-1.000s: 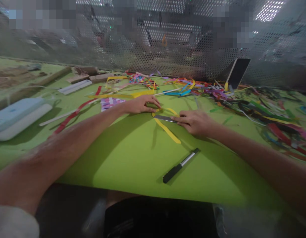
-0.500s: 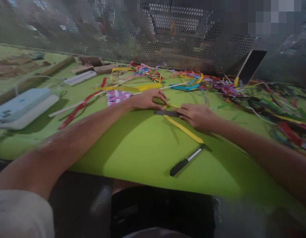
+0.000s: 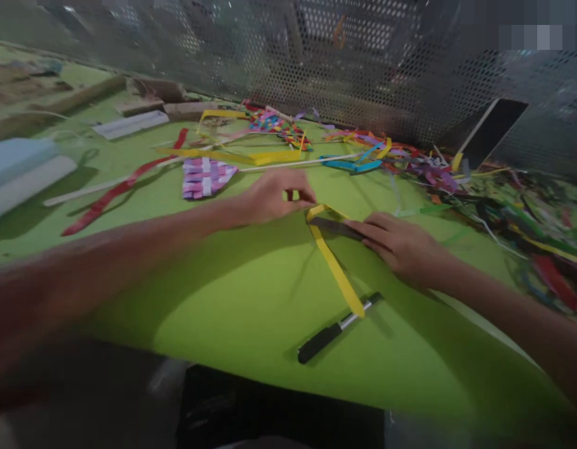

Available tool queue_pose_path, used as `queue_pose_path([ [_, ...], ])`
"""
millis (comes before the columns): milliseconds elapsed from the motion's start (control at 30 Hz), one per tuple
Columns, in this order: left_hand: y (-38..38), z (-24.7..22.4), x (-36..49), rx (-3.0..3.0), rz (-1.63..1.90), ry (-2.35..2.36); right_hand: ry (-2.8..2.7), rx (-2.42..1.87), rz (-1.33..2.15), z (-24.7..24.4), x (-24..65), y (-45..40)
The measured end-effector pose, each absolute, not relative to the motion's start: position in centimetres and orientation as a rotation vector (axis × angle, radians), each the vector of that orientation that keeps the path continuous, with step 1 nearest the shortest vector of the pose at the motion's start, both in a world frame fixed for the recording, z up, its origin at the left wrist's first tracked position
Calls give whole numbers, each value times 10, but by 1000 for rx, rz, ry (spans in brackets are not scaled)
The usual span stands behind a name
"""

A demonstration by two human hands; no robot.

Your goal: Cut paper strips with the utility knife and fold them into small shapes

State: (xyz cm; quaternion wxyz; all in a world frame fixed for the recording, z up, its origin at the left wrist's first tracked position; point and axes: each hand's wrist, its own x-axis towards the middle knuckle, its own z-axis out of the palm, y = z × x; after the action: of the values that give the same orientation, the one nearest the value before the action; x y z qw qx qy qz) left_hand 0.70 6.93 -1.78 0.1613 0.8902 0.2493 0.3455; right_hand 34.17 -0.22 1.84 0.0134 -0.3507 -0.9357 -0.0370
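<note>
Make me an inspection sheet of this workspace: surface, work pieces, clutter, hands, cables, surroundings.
Surface: green tabletop, pen-like tool lying near its front edge.
Job's things: bent yellow strip, lower end overlapping the pen-like tool in view; flat dark tool at its bend.
Clutter: loose coloured strips along back and right; purple-and-white woven piece.
Hands: left hand fingertips near the bend, grip unclear; right hand holds the flat dark tool.
Cables: apparently a thin white cord, far left.
Surroundings: perforated metal panel behind.

You're in what looks like a craft workshop, coloured strips (image 3: 435,179) heaped along the green tabletop (image 3: 251,305), a woven purple piece (image 3: 205,179) nearby, a perforated metal screen (image 3: 354,68) rising behind!
</note>
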Motion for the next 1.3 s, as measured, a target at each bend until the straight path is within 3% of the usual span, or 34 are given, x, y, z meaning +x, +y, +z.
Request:
queue_pose_path([
  [300, 48, -22, 1, 2609, 686, 588, -2870, -1005, -34, 20, 347, 5],
  [767, 50, -29, -11, 2440, 751, 667, -2761, -880, -100, 9, 342, 12],
  [1067, 35, -13, 0, 2825, 522, 752, -2716, -721, -223, 6, 341, 12],
  [1300, 48, -23, -5, 2825, 534, 682, -2736, -722, -259, 8, 346, 11],
])
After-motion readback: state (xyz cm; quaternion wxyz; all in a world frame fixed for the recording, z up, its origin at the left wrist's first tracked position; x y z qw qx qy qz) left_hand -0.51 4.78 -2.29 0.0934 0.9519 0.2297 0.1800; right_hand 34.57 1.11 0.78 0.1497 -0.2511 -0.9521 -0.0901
